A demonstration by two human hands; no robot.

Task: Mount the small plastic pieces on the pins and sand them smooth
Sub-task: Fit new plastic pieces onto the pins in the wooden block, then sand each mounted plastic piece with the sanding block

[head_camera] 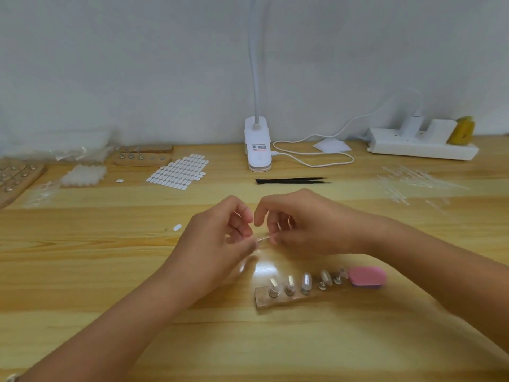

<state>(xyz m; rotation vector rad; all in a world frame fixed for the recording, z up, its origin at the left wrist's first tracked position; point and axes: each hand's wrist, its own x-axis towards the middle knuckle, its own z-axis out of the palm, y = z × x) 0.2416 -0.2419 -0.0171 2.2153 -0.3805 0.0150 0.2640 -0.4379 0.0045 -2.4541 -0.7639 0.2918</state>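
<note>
Both hands meet above the middle of the wooden table (110, 271). My left hand (220, 235) and my right hand (300, 227) pinch the two ends of a small clear plastic piece (264, 238) between fingertips. In front of my right forearm lies a wooden strip (264, 297) with several metal pins; clear plastic pieces (306, 282) stand on some of them. A pink sanding block (367, 275) rests at the strip's right end.
Black tweezers (292, 180) lie behind the hands. A sheet of white adhesive tabs (179, 170) and a loose tab (177, 227) sit to the left. More pin strips (143, 159), bags and clear pieces are at far left. A clip lamp (257, 150), a power strip (421, 147) and clear sprues (413, 183) stand behind and to the right.
</note>
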